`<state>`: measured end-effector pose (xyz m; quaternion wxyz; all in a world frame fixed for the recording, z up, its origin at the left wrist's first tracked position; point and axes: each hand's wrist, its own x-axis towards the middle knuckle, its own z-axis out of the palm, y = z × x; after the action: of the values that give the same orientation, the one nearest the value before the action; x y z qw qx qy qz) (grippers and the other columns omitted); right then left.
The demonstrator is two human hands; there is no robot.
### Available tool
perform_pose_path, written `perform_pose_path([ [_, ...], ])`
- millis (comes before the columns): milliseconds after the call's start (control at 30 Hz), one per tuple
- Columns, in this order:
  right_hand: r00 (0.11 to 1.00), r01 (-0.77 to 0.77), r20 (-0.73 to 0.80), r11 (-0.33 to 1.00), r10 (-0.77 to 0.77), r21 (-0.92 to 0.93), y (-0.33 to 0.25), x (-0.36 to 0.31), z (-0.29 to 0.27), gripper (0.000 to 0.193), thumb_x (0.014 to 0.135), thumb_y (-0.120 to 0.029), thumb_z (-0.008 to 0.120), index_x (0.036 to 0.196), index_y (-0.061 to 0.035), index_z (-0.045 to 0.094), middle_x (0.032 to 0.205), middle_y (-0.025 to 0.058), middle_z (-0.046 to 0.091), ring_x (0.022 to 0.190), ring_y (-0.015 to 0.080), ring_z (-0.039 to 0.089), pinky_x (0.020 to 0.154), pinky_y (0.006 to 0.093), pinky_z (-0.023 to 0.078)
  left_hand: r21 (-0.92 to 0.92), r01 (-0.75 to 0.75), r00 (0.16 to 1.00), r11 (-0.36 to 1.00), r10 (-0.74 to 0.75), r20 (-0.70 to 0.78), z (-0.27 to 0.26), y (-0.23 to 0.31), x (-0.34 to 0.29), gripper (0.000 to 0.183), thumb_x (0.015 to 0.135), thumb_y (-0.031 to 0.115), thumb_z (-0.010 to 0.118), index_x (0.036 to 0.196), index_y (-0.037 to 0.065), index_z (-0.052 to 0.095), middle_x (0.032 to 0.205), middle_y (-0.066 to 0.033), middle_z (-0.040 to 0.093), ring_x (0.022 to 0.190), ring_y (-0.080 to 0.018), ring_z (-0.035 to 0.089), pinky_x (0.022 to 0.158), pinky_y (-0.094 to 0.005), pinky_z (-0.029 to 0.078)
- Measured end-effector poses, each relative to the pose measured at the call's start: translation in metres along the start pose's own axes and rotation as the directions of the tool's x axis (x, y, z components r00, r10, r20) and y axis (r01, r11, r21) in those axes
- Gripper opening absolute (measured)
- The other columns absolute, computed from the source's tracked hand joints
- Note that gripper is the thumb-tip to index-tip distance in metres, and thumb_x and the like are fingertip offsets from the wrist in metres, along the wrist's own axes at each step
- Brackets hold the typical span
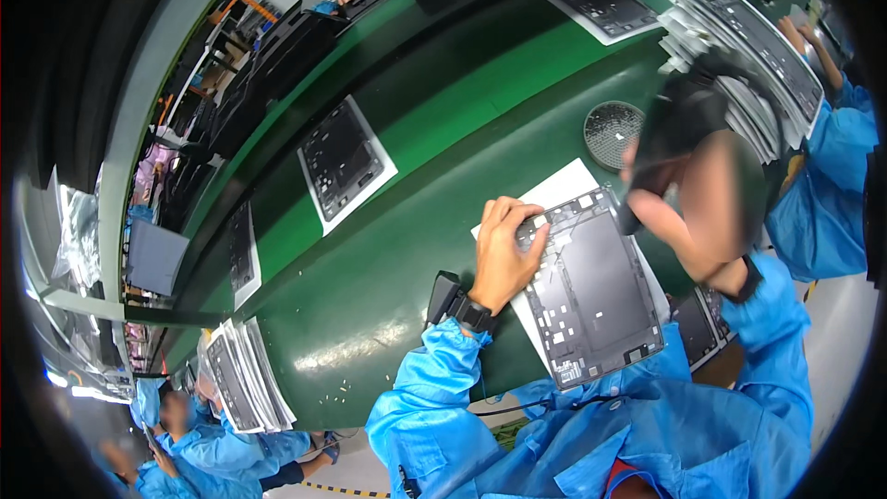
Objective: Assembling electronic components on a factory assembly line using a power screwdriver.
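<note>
Grey dish [587,135] — bits inside; left hand [504,254] on 1 panel [605,282]

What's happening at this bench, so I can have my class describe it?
A person in blue works at a green table. The left hand touches the upper left corner of a dark flat panel, which lies partly over a white sheet. The right hand is raised beside it, apparently holding a black object too blurred to identify. A round dish sits beyond the panel.
</note>
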<state>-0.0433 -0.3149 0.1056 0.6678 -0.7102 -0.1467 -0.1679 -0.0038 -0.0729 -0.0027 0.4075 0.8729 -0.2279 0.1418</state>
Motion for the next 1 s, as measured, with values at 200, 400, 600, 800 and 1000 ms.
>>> perform_pose_path([
  [200,0.998,0.039,-0.047,0.981,-0.031,0.187,0.041,0.079,-0.002,0.045,0.098,-0.009,0.058,0.141,-0.0009,0.045,0.097,0.0029,0.059,0.085,0.0103,0.056,0.080,0.0278,0.048,0.024,0.079,0.995,0.997,-0.078,-0.058,0.003,-0.003,-0.001,0.018,0.078,0.006,0.080,0.094,0.001,0.073,0.091,-0.0128,0.065,0.087,-0.0298,0.060,0.077,-0.0382,0.049],
  [400,0.945,0.204,-0.308,0.936,-0.112,0.287,0.097,0.099,-0.021,0.021,0.104,-0.023,0.061,0.104,-0.0039,0.052,0.066,0.0013,0.051,0.050,0.0076,0.046,0.047,0.0241,0.040,0.003,0.073,0.997,0.997,-0.073,-0.030,0.006,-0.002,0.008,0.020,0.078,0.004,0.079,0.095,0.001,0.070,0.092,-0.0134,0.063,0.088,-0.0307,0.058,0.078,-0.0384,0.048],
  [600,0.959,0.152,-0.275,0.940,-0.065,0.306,0.111,0.097,-0.017,0.023,0.103,-0.023,0.063,0.102,-0.0026,0.052,0.064,0.0009,0.050,0.050,0.0071,0.045,0.048,0.0239,0.040,-0.004,0.099,0.995,0.995,-0.099,-0.019,0.004,-0.002,0.008,0.022,0.077,0.001,0.080,0.096,0.001,0.070,0.092,-0.0128,0.063,0.088,-0.0299,0.058,0.078,-0.0381,0.047],
  [800,0.966,0.127,-0.253,0.947,-0.051,0.296,0.116,0.099,-0.015,0.022,0.103,-0.021,0.064,0.100,-0.0032,0.053,0.062,-0.0005,0.048,0.050,0.0067,0.044,0.046,0.0240,0.039,-0.002,0.089,0.996,0.996,-0.089,-0.014,0.005,-0.004,0.010,0.022,0.077,0.001,0.079,0.096,0.001,0.069,0.092,-0.0129,0.062,0.088,-0.0300,0.057,0.077,-0.0382,0.046],
  [1000,0.977,0.079,-0.213,0.970,-0.029,0.229,0.117,0.098,-0.015,0.022,0.106,-0.025,0.057,0.107,-0.0051,0.047,0.062,0.0025,0.046,0.049,0.0092,0.042,0.046,0.0249,0.037,-0.019,0.098,0.995,0.995,-0.098,-0.016,0.005,-0.003,0.010,0.021,0.077,0.001,0.080,0.096,0.001,0.069,0.092,-0.0134,0.062,0.087,-0.0299,0.057,0.077,-0.0385,0.046],
])
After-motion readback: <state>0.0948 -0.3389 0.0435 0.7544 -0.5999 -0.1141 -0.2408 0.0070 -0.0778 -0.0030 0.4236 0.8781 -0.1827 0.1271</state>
